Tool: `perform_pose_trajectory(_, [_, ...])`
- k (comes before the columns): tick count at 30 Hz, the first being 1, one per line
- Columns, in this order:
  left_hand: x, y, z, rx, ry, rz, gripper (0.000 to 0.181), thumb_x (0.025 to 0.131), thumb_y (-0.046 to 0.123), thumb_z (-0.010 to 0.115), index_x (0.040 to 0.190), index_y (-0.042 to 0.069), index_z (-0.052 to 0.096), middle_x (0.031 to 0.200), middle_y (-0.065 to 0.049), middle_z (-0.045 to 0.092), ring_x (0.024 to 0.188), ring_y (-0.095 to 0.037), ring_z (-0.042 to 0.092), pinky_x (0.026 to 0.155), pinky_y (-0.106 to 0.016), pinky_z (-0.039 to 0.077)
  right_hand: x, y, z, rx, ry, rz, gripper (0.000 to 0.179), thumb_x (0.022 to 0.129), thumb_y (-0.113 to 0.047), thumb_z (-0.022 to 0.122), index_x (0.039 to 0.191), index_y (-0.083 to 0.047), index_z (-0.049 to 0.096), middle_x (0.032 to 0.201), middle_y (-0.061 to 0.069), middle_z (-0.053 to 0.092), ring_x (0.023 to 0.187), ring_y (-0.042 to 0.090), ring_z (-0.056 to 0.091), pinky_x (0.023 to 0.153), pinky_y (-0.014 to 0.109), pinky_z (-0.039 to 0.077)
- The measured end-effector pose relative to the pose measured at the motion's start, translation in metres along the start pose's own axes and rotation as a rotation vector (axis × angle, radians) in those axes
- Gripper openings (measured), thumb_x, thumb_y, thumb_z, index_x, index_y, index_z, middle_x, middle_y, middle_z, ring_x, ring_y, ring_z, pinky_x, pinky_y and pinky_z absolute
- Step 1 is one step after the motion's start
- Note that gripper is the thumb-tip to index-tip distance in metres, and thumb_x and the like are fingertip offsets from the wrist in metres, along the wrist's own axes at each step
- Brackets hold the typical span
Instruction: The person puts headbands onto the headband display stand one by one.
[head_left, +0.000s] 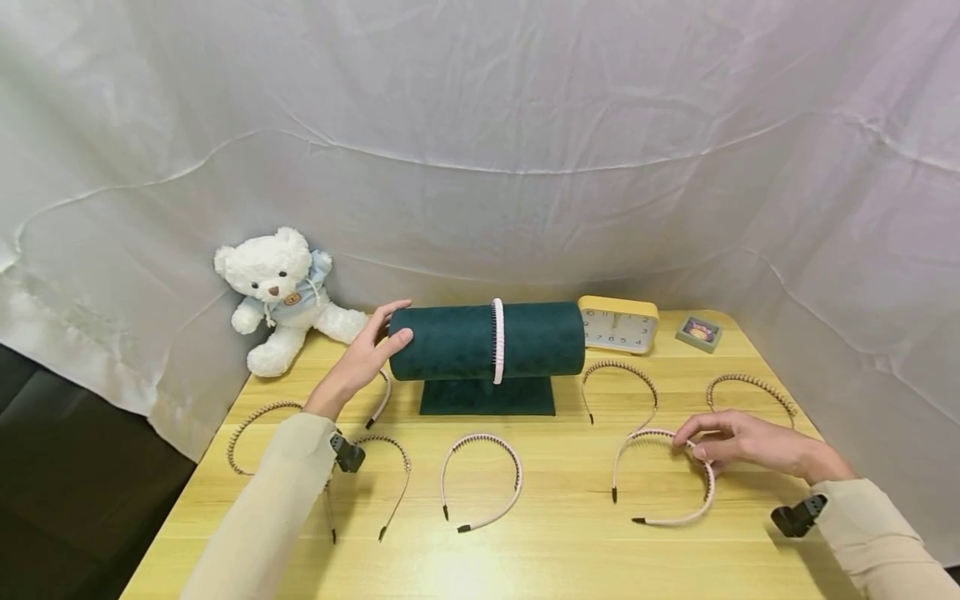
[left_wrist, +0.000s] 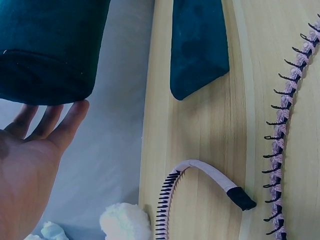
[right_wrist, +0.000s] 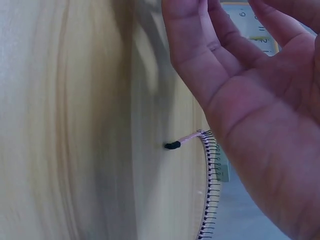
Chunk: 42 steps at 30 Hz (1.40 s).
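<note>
A dark green velvet roll stand carries one pale pink toothed headband around its middle. At the roll's left end rests my left hand, thumb on the front. In the left wrist view that hand's fingers reach out straight against the roll's end. My right hand pinches the upper right of a pink headband between thumb and fingers, at the table's right side. The right wrist view shows the palm, but the pinched headband is hidden there.
More headbands lie around the table: a smooth pink one in front of the stand, braided ones at left and others at right. A white teddy bear, a yellow clock and a small grey box stand along the back.
</note>
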<state>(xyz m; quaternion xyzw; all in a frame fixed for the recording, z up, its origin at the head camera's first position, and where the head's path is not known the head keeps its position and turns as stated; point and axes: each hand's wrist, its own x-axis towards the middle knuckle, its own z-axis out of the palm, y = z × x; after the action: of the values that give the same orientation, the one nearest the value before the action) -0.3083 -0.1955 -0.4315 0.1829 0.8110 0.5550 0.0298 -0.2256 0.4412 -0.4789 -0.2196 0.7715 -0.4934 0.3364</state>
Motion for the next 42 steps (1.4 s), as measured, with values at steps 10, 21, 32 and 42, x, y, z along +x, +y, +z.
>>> perform_pose_trajectory(10, [0.0,0.001,0.0,-0.006,-0.002,0.001,0.061,0.113,0.039,0.056,0.17,0.029,0.034,0.178,-0.012,0.027,0.165,-0.046,0.023,0.129,-0.074,0.021,0.004,0.006,0.002,0.159,-0.098,-0.084,0.029,0.112,0.005,0.047,0.138,0.018,0.051,0.115,0.036,0.066,0.104,0.02,0.075,0.094,0.045,0.065])
perform_pose_trajectory(21, [0.0,-0.001,0.0,-0.007,-0.003,0.008,0.062,0.114,0.037,0.055,0.17,0.024,0.033,0.179,-0.011,0.025,0.166,-0.047,0.02,0.13,-0.073,0.019,0.004,0.0,0.003,0.126,-0.07,-0.13,0.029,0.112,0.005,0.046,0.137,0.021,0.048,0.11,0.028,0.07,0.098,0.014,0.076,0.094,0.038,0.065])
perform_pose_trajectory(32, [0.001,-0.003,0.0,-0.012,0.0,0.003,0.061,0.113,0.039,0.055,0.17,0.027,0.034,0.18,-0.01,0.024,0.166,-0.047,0.019,0.13,-0.073,0.018,0.017,-0.021,0.015,0.272,0.003,-0.32,0.041,0.11,0.012,0.039,0.141,-0.003,0.063,0.126,0.001,0.071,0.106,0.013,0.075,0.096,0.035,0.063])
perform_pose_trajectory(42, [0.0,-0.003,0.0,-0.006,0.001,0.005,0.061,0.113,0.039,0.055,0.17,0.029,0.035,0.18,-0.008,0.023,0.167,-0.046,0.018,0.13,-0.073,0.018,0.027,-0.048,0.022,0.313,0.172,-0.413,0.043,0.109,0.014,0.043,0.129,-0.01,0.073,0.139,-0.006,0.068,0.124,0.006,0.067,0.103,0.025,0.058])
